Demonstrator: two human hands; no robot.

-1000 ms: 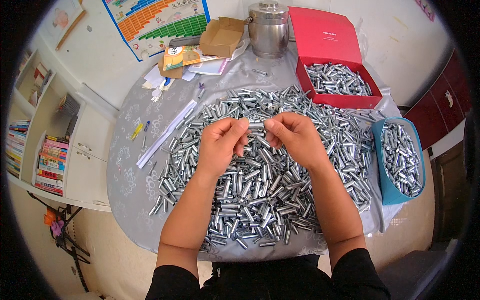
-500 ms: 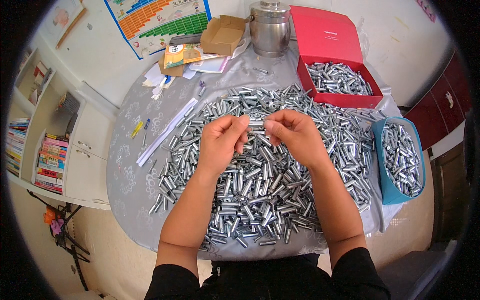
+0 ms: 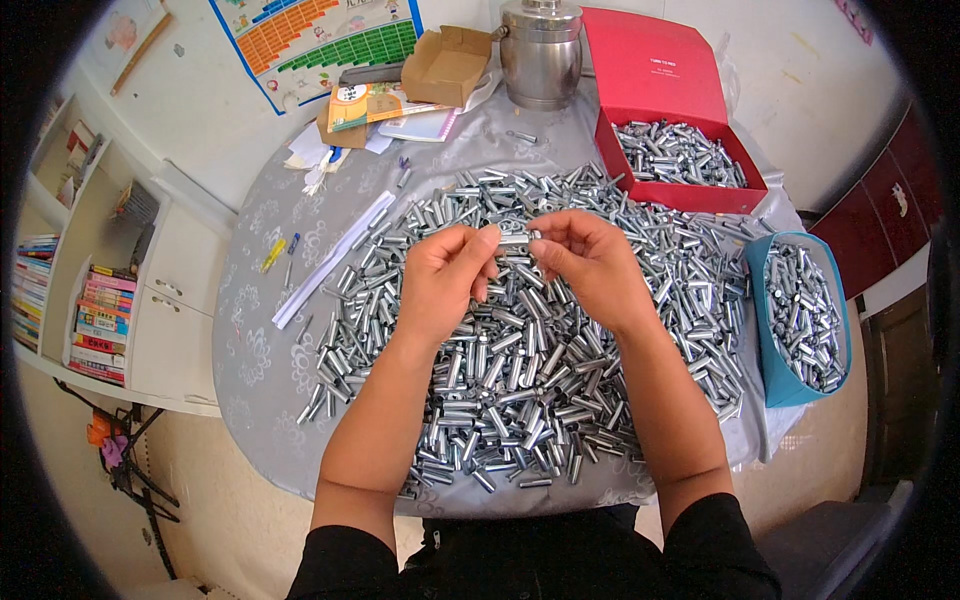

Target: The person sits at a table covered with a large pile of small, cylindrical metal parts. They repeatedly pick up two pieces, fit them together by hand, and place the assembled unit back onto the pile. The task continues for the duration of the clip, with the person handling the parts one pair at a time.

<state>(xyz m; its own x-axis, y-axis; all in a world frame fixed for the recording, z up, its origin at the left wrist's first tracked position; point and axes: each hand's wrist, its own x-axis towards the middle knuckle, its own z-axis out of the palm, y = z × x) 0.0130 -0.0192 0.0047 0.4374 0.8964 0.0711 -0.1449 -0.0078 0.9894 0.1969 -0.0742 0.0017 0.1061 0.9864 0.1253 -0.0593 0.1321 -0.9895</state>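
Pinching one small metal tube (image 3: 515,240) between the fingertips of your left hand (image 3: 445,275) and right hand (image 3: 590,262), you hold it just above the heap of tubes (image 3: 520,370), both grips closed narrowly on it. Most of the work looks undone: the heap covers the grey patterned tablecloth (image 3: 260,340), while the red box (image 3: 680,150) and blue bin (image 3: 800,320) to your right are partly filled. Bookshelves (image 3: 80,290) stand at far left, with a steel pot (image 3: 540,50) at the back.

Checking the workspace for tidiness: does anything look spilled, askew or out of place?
Small silver metal tubes lie in a loose heap across the grey tablecloth, reaching its near edge. One stray tube lies apart by the steel pot. Both hands pinch one tube.
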